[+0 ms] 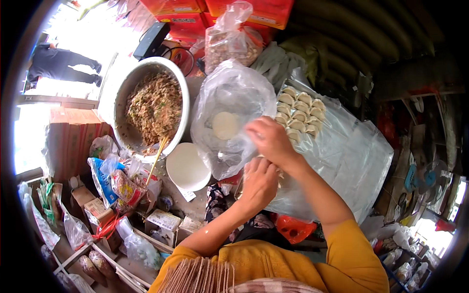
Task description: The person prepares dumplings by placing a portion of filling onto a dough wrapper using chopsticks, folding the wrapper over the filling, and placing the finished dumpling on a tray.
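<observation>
My left hand (260, 179) is closed, fingers curled in; what they hold, if anything, is hidden. Just above it, my right hand (272, 140) reaches over the right edge of a clear plastic bag (207, 97), its fingertips smeared by motion. Inside the bag lies a round, pale dough wrapper (225, 126). Beyond my right hand, several folded dumplings (299, 115) sit in rows on a sheet of clear plastic (342, 156). To the left, a large white basin (186, 93) holds minced filling (154, 105), with wooden chopsticks (157, 158) resting in it.
A white bowl (188, 167) stands between the basin and my left arm. Behind the bag are a tied bag of nuts or beans (229, 46) and red boxes (249, 12). Packets (129, 188) and small boxes (163, 224) crowd the left. A person's legs (78, 66) show far left.
</observation>
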A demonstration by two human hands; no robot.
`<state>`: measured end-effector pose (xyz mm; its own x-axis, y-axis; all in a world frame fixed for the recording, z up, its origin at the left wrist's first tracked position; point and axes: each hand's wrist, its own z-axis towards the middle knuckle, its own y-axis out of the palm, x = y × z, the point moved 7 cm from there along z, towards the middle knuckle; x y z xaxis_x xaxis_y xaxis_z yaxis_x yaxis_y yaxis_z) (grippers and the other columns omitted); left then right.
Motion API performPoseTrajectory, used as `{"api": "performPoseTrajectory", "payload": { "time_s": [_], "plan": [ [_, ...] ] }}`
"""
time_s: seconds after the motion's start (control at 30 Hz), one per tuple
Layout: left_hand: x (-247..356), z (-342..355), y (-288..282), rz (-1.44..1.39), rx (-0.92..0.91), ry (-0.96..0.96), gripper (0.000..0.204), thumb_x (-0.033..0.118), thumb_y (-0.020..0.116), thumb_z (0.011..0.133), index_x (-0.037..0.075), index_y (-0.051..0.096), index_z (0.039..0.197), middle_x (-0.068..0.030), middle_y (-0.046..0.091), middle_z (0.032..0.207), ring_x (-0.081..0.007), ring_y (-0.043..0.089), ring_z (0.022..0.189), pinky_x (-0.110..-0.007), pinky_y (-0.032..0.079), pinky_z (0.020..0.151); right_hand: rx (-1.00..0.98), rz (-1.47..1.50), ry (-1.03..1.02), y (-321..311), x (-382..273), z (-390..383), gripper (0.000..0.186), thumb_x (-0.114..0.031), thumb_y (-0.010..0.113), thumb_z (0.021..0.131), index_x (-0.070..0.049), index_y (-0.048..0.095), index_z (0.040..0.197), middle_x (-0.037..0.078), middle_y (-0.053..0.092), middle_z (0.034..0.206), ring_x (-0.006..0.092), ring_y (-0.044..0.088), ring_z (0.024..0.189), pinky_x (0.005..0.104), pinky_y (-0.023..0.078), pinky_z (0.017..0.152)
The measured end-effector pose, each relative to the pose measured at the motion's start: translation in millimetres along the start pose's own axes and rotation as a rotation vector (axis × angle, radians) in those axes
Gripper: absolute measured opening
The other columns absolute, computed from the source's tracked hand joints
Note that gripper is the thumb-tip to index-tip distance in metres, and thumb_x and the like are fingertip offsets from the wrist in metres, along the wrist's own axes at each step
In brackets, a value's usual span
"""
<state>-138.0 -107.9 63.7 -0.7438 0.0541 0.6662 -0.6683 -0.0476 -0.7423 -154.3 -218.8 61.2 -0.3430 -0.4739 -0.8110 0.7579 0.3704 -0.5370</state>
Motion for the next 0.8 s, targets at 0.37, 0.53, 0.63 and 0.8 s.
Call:
{"api": "performPoseTrajectory", "payload": {
  "time_s": [0.37, 0.53, 0.63, 0.8],
  "plan": [
    [-83, -53, -82, -0.068, 0.29, -0.199, 0.022, -0.001, 0.065, 0.077, 0.005, 0.063, 0.097, -0.0121, 0.062, 0.095, -0.0337, 0.056, 0.087, -0.042, 0.047, 0.077, -0.352, -0.493, -0.25, 117, 27, 14, 0.01, -0.02, 0.064, 0.075, -0.01, 0.064, 0.072, 0.007, 0.063, 0.081, 0.0266, 0.059, 0.087, 0.0412, 0.049, 0.076],
    [-113, -50, -70, -0.27, 0.251, -0.265, 0.026, -0.004, 0.061, 0.078, 0.007, 0.062, 0.101, -0.0143, 0.063, 0.102, -0.0368, 0.057, 0.092, -0.042, 0.047, 0.079, -0.352, -0.123, 0.351, 102, 69, 29, 0.023, -0.025, 0.064, 0.078, -0.003, 0.071, 0.083, 0.013, 0.07, 0.077, 0.0316, 0.067, 0.069, 0.0385, 0.052, 0.066],
    [-119, -30, -67, -0.237, 0.279, -0.216, 0.028, -0.005, 0.057, 0.08, 0.005, 0.061, 0.106, -0.0172, 0.063, 0.108, -0.0385, 0.057, 0.1, -0.043, 0.046, 0.085, -0.338, 0.114, 0.578, 99, 94, 26, 0.025, -0.026, 0.066, 0.077, -0.001, 0.07, 0.081, 0.01, 0.07, 0.074, 0.0205, 0.066, 0.067, 0.0342, 0.051, 0.065],
    [-127, 4, -53, -0.049, 0.102, -0.136, 0.031, -0.004, 0.054, 0.082, 0.001, 0.057, 0.113, -0.0208, 0.06, 0.113, -0.0394, 0.056, 0.106, -0.046, 0.044, 0.093, -0.314, 0.791, 0.746, 83, 78, 28, 0.022, -0.021, 0.066, 0.087, -0.002, 0.065, 0.098, 0.005, 0.068, 0.089, 0.013, 0.063, 0.08, 0.0278, 0.049, 0.078]
  ]
}}
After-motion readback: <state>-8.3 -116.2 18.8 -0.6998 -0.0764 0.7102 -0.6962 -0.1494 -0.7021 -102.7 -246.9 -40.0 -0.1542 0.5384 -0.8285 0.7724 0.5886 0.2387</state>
